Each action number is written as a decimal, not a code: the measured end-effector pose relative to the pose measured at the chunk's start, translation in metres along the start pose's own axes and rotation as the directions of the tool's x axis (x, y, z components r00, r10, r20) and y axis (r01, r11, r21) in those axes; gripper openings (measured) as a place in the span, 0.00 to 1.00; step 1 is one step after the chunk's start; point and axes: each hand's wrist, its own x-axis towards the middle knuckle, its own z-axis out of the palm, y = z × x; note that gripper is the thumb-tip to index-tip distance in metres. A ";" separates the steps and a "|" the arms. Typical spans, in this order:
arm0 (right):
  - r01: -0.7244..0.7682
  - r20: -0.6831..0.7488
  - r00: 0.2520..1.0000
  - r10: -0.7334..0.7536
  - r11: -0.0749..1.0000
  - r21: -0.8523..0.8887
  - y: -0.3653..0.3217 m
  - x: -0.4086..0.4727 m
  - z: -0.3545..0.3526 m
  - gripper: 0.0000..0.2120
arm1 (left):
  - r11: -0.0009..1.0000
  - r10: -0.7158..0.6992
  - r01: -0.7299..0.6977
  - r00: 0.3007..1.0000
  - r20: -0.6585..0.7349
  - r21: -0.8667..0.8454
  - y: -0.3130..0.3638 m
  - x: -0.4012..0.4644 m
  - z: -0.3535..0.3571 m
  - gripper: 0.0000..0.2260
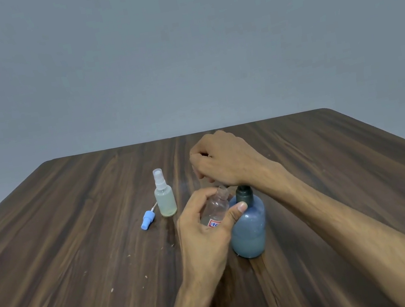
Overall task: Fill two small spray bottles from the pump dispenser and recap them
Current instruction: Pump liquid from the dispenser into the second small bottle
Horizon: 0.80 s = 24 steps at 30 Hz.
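Wooden surface (74,230) carries a blue dispenser (248,229) near its middle. Right grip (224,160), fingers curled, presses the pump head. Left grip (204,230) holds a tilted clear bottle (215,209), mouth beside the pump. Toward the left edge stand a capped bottle (165,196) and loose blue cap (148,219).

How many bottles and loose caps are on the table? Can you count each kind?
Small spray bottles: 2, the capped bottle and the open bottle held in the left hand
Pump dispenser: 1
Loose blue spray cap: 1
Total: 4
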 end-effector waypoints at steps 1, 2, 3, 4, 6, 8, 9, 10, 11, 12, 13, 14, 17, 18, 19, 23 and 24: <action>-0.004 0.010 1.000 0.004 1.000 -0.013 0.000 -0.001 0.002 0.15 | 1.000 -0.003 0.003 1.000 0.002 0.000 0.000 0.000 0.000 0.11; -0.004 0.013 1.000 0.005 1.000 -0.022 -0.001 -0.002 0.003 0.15 | 1.000 0.001 -0.001 1.000 0.001 0.002 0.000 0.000 -0.001 0.11; -0.001 0.013 1.000 0.002 1.000 -0.023 -0.002 -0.002 0.002 0.15 | 1.000 0.009 -0.009 1.000 -0.001 0.005 0.000 -0.001 -0.001 0.11; 0.002 0.008 1.000 -0.001 1.000 -0.017 -0.002 -0.003 0.001 0.15 | 1.000 0.014 -0.014 1.000 0.000 0.009 0.001 -0.001 -0.001 0.11; 0.005 -0.021 1.000 -0.005 1.000 0.004 -0.001 -0.002 -0.003 0.15 | 1.000 0.012 -0.012 1.000 0.004 0.015 0.001 -0.001 0.000 0.11; 0.007 -0.041 0.999 -0.007 1.000 0.012 -0.001 -0.001 -0.004 0.15 | 1.000 0.001 -0.001 1.000 0.001 0.004 0.000 -0.002 0.000 0.11; 0.007 -0.039 0.999 -0.007 1.000 0.001 -0.001 -0.001 -0.003 0.14 | 1.000 0.007 -0.007 1.000 -0.001 -0.004 -0.001 -0.001 -0.001 0.11; 0.005 -0.029 1.000 -0.005 1.000 -0.014 -0.001 -0.001 -0.001 0.14 | 1.000 0.015 -0.015 1.000 -0.003 -0.011 -0.002 -0.001 -0.001 0.11; 0.000 -0.018 1.000 -0.001 1.000 -0.026 -0.001 -0.002 0.001 0.14 | 1.000 0.017 -0.017 1.000 -0.003 -0.014 -0.003 0.000 -0.001 0.11; -0.003 -0.013 1.000 0.003 0.999 -0.034 -0.001 -0.002 0.003 0.14 | 1.000 0.014 -0.014 1.000 -0.001 -0.017 -0.003 0.000 0.000 0.11; -0.002 -0.013 1.000 0.002 0.999 -0.041 -0.001 -0.002 0.003 0.14 | 1.000 0.009 -0.009 1.000 0.001 -0.019 -0.002 0.000 0.000 0.10; 0.001 -0.011 1.000 -0.001 0.999 -0.043 -0.001 -0.002 0.002 0.14 | 1.000 0.002 -0.002 1.000 0.002 -0.019 -0.001 0.000 0.000 0.10; 0.013 -0.006 1.000 -0.013 1.000 -0.008 -0.001 -0.001 -0.003 0.15 | 1.000 -0.007 0.008 1.000 0.004 -0.011 0.000 -0.001 0.000 0.11; 0.011 -0.008 1.000 -0.011 1.000 -0.001 -0.001 0.000 -0.003 0.15 | 1.000 -0.002 0.002 1.000 0.002 -0.010 0.001 -0.001 0.000 0.11; 0.009 -0.007 1.000 -0.009 1.000 0.000 -0.001 0.000 -0.003 0.15 | 1.000 0.001 -0.001 1.000 0.000 -0.012 0.001 -0.001 0.000 0.11; -0.008 0.010 1.000 0.008 1.000 -0.024 0.000 -0.001 0.002 0.14 | 1.000 -0.002 0.002 1.000 0.007 -0.013 -0.001 0.000 -0.001 0.11; -0.005 0.013 1.000 0.005 1.000 -0.027 -0.001 -0.002 0.002 0.14 | 1.000 0.002 -0.002 1.000 0.006 -0.011 0.000 0.000 -0.001 0.11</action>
